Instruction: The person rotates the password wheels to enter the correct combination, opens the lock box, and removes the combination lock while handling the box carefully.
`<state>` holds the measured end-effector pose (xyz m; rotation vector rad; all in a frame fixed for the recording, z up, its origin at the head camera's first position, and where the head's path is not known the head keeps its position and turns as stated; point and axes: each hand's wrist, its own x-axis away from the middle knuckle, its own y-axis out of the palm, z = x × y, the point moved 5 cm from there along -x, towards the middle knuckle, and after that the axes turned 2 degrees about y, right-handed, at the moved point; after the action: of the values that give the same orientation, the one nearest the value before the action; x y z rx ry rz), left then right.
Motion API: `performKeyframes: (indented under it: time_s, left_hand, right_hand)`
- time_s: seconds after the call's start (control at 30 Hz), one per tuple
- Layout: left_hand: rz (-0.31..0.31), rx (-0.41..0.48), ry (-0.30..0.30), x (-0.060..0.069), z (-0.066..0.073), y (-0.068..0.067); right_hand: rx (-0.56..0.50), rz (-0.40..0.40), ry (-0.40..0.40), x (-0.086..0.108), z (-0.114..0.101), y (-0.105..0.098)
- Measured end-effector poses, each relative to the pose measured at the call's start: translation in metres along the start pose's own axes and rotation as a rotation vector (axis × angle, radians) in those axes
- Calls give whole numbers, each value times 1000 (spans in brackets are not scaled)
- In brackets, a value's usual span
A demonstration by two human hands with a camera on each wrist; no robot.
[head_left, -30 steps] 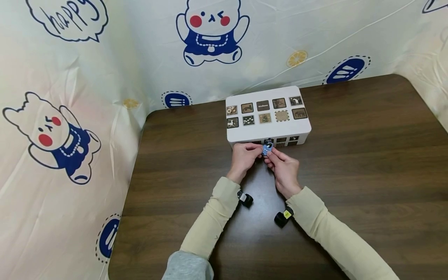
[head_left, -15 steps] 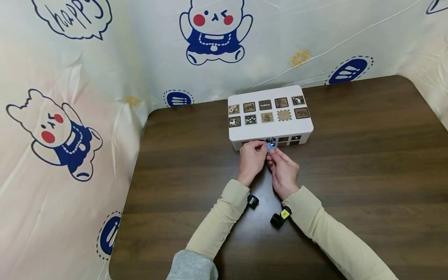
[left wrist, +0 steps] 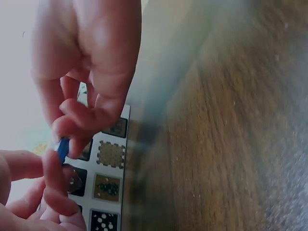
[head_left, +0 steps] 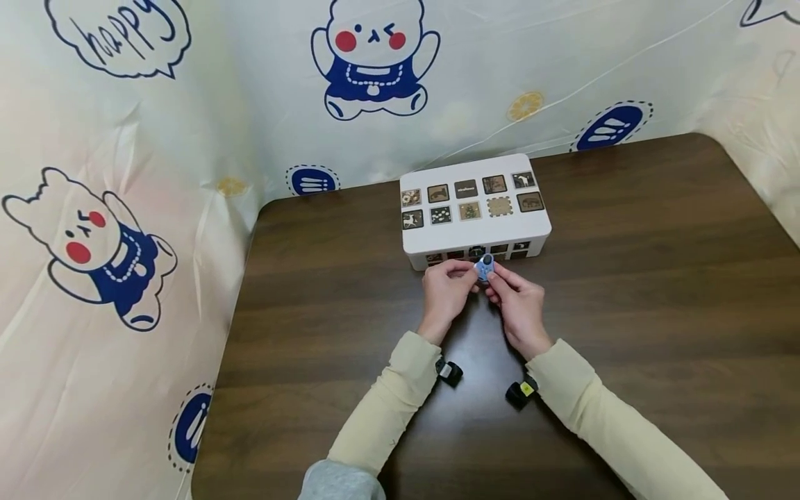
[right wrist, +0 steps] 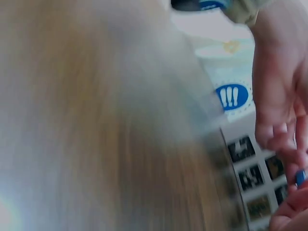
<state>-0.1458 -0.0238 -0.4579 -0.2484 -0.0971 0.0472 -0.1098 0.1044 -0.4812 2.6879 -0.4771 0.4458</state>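
A small blue piece with a dark round part at its top is held up just in front of a white box. My left hand pinches its left side between thumb and fingers. On the other side, my right hand pinches it with thumb and fingertips. Only a blue sliver shows between the fingertips in the left wrist view. In the right wrist view a bit of blue appears at the right edge. What kind of thing it is cannot be made out.
The white box, printed with small square pictures, lies at the back of the brown wooden table. A patterned cloth hangs behind and to the left. Each wrist wears a small black camera.
The blue piece has turned between my fingers, and its dark round part now faces up. Both hands have come slightly back from the box, still holding the piece.
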Motion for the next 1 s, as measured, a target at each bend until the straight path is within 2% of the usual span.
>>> performKeyframes:
  time_s: [0.1, 0.2, 0.37, 0.53, 0.77, 0.9, 1.0]
  left_hand:
    - [-76, 42, -31, 5, 1, 6]
    - [-143, 48, -31, 10, 5, 15]
    - [-206, -18, -18, 16, 11, 31]
    - [-252, -77, 20, 20, 17, 46]
    - [-340, -162, 92, 25, 23, 74]
    - [-421, -188, 105, 27, 22, 95]
    - [-510, -239, 115, 28, 20, 111]
  right_hand:
    - [190, -57, -74, 0, -12, -11]
    - [351, -113, -139, 0, -25, -22]
    - [504, -151, -204, 1, -40, -40]
    - [596, -163, -220, 2, -49, -57]
    - [638, -149, -241, -2, -64, -84]
    - [706, -165, -229, -5, -70, -101]
    - [784, -180, -231, -8, -73, -114]
